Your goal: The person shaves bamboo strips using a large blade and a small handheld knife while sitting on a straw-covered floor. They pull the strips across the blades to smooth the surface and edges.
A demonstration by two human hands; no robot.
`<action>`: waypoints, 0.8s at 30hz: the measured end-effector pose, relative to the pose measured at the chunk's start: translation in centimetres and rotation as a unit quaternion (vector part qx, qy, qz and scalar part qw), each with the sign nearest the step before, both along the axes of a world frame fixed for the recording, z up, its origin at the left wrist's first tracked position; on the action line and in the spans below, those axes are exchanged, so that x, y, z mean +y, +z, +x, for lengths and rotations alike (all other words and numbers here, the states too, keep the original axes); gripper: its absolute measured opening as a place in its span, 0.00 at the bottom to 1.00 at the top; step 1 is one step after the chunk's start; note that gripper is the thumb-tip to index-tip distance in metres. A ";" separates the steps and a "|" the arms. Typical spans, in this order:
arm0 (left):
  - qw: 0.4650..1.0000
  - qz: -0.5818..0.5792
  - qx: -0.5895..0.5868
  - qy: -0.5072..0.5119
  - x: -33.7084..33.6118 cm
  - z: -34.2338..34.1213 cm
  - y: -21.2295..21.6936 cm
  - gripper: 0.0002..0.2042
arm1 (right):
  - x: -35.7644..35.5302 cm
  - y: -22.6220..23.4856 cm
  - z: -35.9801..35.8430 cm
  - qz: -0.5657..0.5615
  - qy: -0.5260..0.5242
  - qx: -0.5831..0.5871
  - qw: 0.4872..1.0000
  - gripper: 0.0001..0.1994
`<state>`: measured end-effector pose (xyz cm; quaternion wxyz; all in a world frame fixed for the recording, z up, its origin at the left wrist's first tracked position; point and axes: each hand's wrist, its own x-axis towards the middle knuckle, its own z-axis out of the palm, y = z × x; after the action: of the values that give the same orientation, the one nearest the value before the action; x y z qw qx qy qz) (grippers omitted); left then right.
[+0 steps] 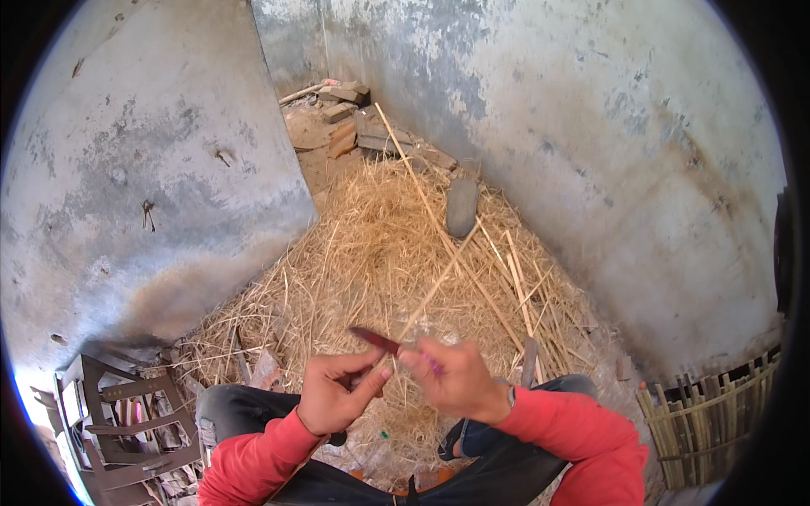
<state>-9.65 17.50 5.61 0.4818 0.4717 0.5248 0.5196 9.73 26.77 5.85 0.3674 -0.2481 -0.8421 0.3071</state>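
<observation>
While the person sits with both knees raised above a floor covered in loose dry yellow straw [371, 253], both hands meet in front of the body at the lower centre of the view. The left hand [333, 395] has its fingers clenched around the handle of a dark reddish knife blade [375, 339], which points up and to the left from between the two hands. The right hand [456, 379] has its fingers pinched on a long thin pale bamboo strip [439, 282], which runs from the fingertips up and to the right over the straw. Blade and strip meet just between the two thumbs. Both forearms wear red sleeves [574, 422]. More split bamboo sticks [523, 295] lie on the straw to the right. A woven bamboo panel [709, 422] stands at the lower right, and stacked bricks [337, 118] lie in the far corner between two weathered grey walls.
</observation>
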 end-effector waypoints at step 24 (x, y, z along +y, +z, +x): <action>0.936 0.150 0.316 0.029 -0.4 1.9 -0.2 0.17 | 5.5 2.4 3.3 -0.203 -0.122 0.014 0.971 0.08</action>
<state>-7.77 17.10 5.40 0.1994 0.6629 0.5795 0.4300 13.04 32.26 8.25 0.3560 -0.4144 -0.7199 0.4280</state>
